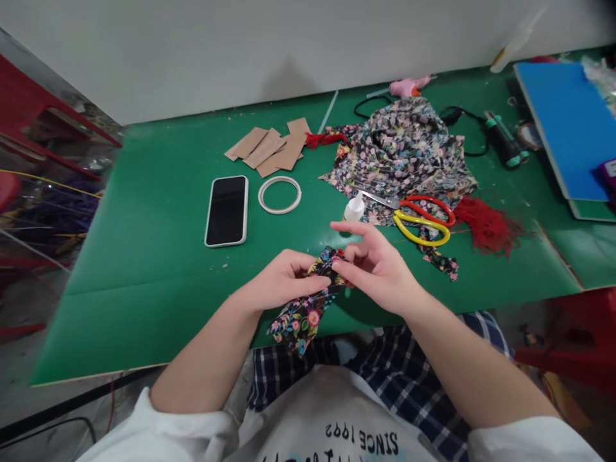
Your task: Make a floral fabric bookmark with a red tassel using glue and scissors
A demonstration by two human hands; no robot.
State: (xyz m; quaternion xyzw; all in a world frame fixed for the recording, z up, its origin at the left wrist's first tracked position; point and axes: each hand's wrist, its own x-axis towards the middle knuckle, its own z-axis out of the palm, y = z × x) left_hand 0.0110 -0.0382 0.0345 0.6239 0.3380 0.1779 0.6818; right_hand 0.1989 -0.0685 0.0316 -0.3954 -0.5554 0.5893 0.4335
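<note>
My left hand [289, 280] pinches a strip of black floral fabric [308, 316] close to the table's front edge. The strip's loose end hangs down toward my lap. On its right side, my right hand [370, 263] grips the gathered top of the same fabric between thumb and fingers, with the index finger stretched away. Just beyond that hand stands a small white glue bottle [355, 208], partly hidden. Scissors [416, 215] with one red and one yellow handle lie on a larger piece of floral fabric [404, 144].
A phone [227, 212], a white ring [280, 195] and brown cardboard pieces [274, 147] lie on the green table [158, 256]. Red thread [488, 224], a pink glue gun [409, 86], a green-black tool [505, 140] and a blue board [568, 128] are at the right.
</note>
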